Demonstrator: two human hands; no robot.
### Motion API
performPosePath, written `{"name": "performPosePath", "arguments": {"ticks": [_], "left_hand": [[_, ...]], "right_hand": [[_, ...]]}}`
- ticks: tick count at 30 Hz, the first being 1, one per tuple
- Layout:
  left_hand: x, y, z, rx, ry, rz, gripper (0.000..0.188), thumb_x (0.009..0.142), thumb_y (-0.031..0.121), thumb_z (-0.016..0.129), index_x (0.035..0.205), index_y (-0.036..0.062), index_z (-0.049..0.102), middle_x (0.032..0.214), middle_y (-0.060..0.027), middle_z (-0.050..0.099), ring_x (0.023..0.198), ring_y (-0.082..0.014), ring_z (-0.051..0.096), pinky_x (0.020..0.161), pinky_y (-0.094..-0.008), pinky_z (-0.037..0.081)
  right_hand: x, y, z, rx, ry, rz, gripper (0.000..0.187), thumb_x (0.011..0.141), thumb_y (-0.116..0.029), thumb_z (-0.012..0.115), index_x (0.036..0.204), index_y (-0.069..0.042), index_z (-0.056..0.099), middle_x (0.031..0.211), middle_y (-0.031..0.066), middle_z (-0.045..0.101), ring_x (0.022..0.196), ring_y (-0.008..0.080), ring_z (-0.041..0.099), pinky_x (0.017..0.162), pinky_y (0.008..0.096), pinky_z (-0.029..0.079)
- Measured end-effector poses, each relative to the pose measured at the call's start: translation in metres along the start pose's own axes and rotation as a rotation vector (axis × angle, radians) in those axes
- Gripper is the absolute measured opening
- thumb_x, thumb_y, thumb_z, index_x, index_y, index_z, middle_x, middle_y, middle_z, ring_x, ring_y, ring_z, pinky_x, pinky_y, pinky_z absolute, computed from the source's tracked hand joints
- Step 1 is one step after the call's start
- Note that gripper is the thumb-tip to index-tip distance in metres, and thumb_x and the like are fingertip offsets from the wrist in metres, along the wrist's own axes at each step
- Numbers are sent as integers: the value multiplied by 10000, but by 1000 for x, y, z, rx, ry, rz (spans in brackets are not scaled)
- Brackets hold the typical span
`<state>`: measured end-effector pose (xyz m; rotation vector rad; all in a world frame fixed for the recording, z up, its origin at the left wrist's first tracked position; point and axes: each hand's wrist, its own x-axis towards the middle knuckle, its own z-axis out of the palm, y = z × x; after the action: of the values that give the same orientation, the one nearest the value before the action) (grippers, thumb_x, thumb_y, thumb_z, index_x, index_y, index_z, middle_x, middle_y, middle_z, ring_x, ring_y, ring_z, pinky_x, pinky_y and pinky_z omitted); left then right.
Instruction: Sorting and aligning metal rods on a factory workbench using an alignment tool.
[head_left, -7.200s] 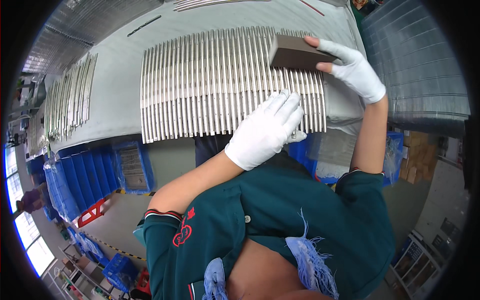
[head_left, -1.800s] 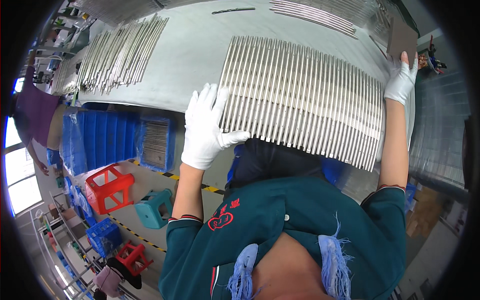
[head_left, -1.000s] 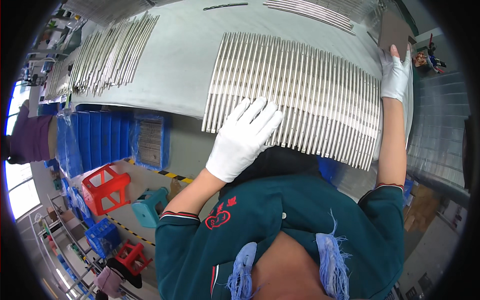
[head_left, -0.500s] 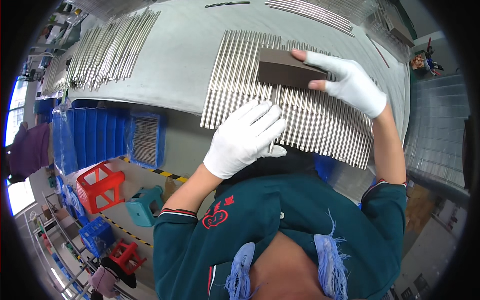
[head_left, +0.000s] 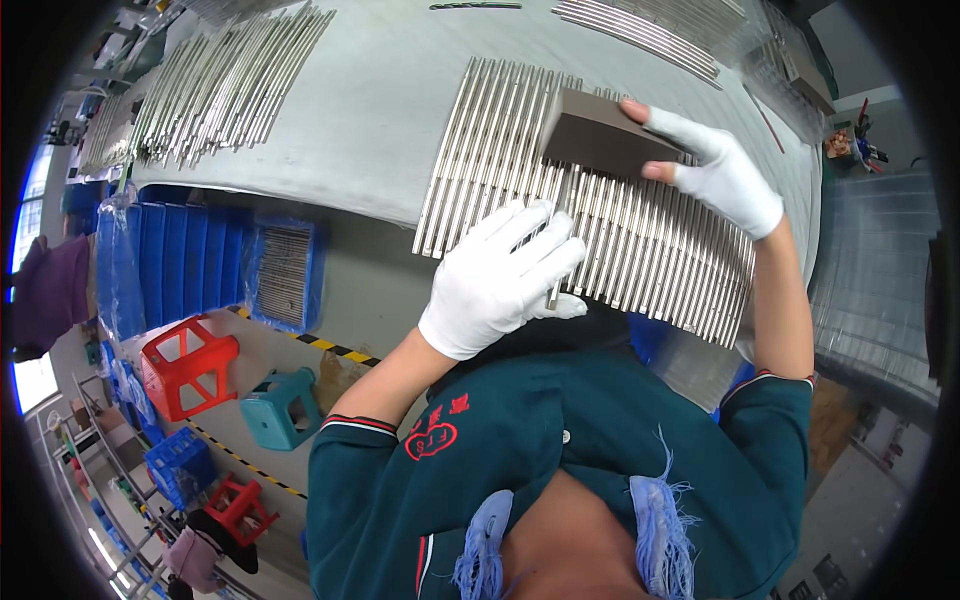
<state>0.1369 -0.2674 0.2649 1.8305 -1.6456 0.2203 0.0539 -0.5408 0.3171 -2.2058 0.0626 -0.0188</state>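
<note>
A row of shiny metal rods (head_left: 660, 245) lies side by side at the table's near edge. My right hand (head_left: 725, 180), in a white glove with bare thumb and fingertip, grips a dark grey-brown rectangular block (head_left: 610, 137) by its right end, over the rods. Closed around one metal rod (head_left: 564, 190) is my gloved left hand (head_left: 505, 270); the rod's near end shows below the fingers. Its far end reaches the block's lower edge; whether they touch I cannot tell.
More rods (head_left: 235, 85) lie at the far left of the table (head_left: 370, 110), and others (head_left: 640, 38) at the back right. A drill bit (head_left: 475, 6) rests at the back. Below left stand blue bins (head_left: 190, 260), a red stool (head_left: 190, 368) and a teal stool (head_left: 280, 410).
The block has tilted slightly, showing more of its left end, and sits a little farther right with my right hand. The table scene has shifted slightly in view. My left hand keeps its grip.
</note>
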Motion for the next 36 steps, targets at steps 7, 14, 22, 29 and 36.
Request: {"name": "performPosePath", "arguments": {"ticks": [7,14,22,29,36], "left_hand": [[4,2,1,-30,29,1,549,743,503,707,1066,60,671,1085,-116,680,1082,-323,647,955,-441,522],[0,0,-1,12,-20,-7,554,723,488,731,1106,92,669,1125,-90,671,1117,-318,632,971,-457,508],[-6,0,-4,61,-218,-21,646,663,362,828,1211,96,613,1236,-71,604,1209,-286,551,1081,-456,406],[0,-4,-13,12,-352,-64,866,550,362,881,1327,96,603,1342,-88,613,1279,-330,547,1100,-486,405],[8,-10,-4,35,-308,-27,858,520,323,893,1297,91,612,1304,-86,634,1244,-330,569,1110,-475,411]], "right_hand": [[10,-5,11,61,9,-44,584,885,-64,726,1442,-142,569,1407,36,626,1247,144,584,1085,302,436],[-47,40,-39,50,232,21,616,904,-160,748,1474,-94,521,1490,65,544,1360,193,505,1141,343,396],[-35,112,-67,371,1159,-52,679,933,-210,749,1515,-70,429,1471,123,484,1281,201,522,1082,342,452],[-37,131,-61,111,1241,-62,702,922,-222,766,1519,-62,433,1444,129,519,1283,204,526,1094,309,409],[-35,128,-56,-216,1200,-83,666,908,-228,782,1490,-84,490,1422,128,558,1271,197,539,1085,318,402]]}}
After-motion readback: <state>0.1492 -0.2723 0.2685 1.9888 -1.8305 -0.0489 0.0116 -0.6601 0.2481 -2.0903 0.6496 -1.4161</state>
